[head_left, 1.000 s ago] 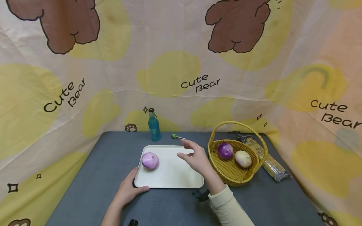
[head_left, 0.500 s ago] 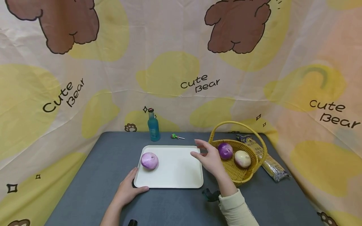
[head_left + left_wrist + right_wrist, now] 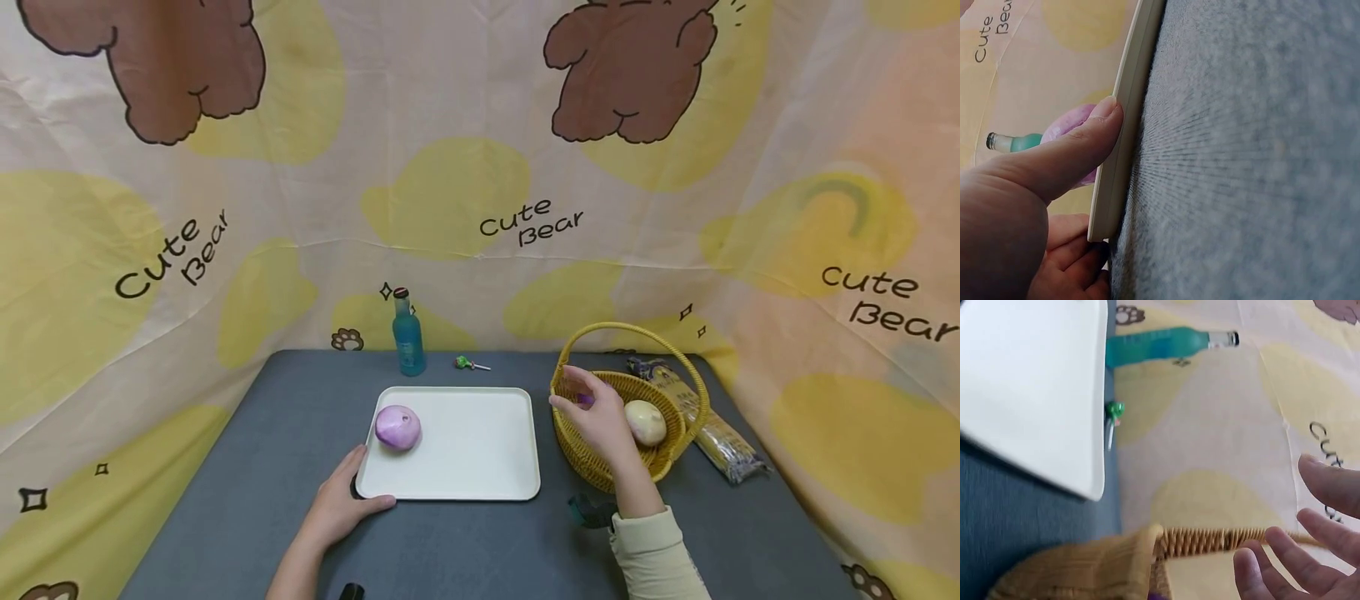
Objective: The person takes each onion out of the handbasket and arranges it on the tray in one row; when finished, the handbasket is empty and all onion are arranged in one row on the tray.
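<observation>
- White tray (image 3: 480, 442): flat on the grey table (image 3: 225, 500), in front of the person. Long axis runs left to right; the short ends face the sides. Rectangular, rounded corners, low raised rim, plain smooth surface.
- Pale purple bulb (image 3: 397, 427): on the tray, toward its left end. Rounded, lilac, with a small scar facing up toward the head camera.
- Left hand (image 3: 337, 500): grips the tray's near left corner. Thumb presses the near rim, pointing right; the other fingers lie along the left end, curled in the left wrist view.
- Wicker basket (image 3: 588, 471): right of the tray, just beside it and apart. Yellow, woven; its tall handle arches from the left side over to the right.
- Right hand (image 3: 600, 425): over the basket's left part, pointing away from the person and somewhat left. Fingers gently bent, with gaps between them, pinching nothing. Cannot tell whether they touch the basket.
- Dark purple bulb (image 3: 586, 400): in the basket, mostly hidden behind the right hand.
- White bulb (image 3: 647, 422): in the basket, right of that hand.
- Silvery packet (image 3: 723, 442): right of the basket, long axis slanting from far left to near right.
- Blue bottle (image 3: 409, 343): upright behind the tray.
- Green-headed lollipop (image 3: 462, 362): lies behind the tray, stick pointing right.
</observation>
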### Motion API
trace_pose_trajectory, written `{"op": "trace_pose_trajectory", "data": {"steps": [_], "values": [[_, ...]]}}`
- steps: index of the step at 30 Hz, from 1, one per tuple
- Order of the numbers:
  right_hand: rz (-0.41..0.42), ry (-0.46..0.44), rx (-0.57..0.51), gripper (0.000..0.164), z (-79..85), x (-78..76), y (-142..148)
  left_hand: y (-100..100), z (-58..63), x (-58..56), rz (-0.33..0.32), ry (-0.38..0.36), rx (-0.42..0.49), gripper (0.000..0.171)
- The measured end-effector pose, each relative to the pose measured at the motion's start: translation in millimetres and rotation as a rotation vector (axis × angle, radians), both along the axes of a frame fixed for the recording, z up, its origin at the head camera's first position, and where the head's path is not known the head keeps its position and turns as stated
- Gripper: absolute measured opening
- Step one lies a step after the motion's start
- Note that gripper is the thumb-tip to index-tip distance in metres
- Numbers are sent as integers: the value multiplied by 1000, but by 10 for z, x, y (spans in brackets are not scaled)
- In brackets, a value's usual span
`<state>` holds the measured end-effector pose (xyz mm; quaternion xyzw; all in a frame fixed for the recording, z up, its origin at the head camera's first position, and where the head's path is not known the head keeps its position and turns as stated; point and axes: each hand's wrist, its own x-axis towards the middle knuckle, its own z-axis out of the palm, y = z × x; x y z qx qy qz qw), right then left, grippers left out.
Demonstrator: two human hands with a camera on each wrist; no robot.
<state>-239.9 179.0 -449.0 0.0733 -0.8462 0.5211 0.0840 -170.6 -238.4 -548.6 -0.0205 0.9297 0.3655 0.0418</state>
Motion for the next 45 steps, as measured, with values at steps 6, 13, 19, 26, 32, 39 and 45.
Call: {"op": "trace_pose_trajectory", "data": {"steps": [6, 13, 19, 26, 32, 39, 45], "values": [[-96, -43, 7, 59, -65, -18, 266, -2, -18, -19, -6, 0, -4, 117], [-175, -85, 19, 61, -115, -17, 432, 1, -28, -27, -7, 4, -4, 118], [-252, -91, 52, 64, -99, -15, 519, 4, -31, -35, -1, 4, -1, 117], [-380, -69, 122, 67, -143, -55, 604, 15, -6, -34, -1, 12, -1, 117], [-431, -127, 165, 81, -262, -98, 682, 11, 7, -14, -3, 21, 4, 117], [-423, -210, 166, 79, -330, -103, 727, 4, 7, -10, -7, 28, 5, 117], [-453, -262, 252, 72, -358, -101, 714, 2, -5, -3, -12, 38, 11, 116]]}}
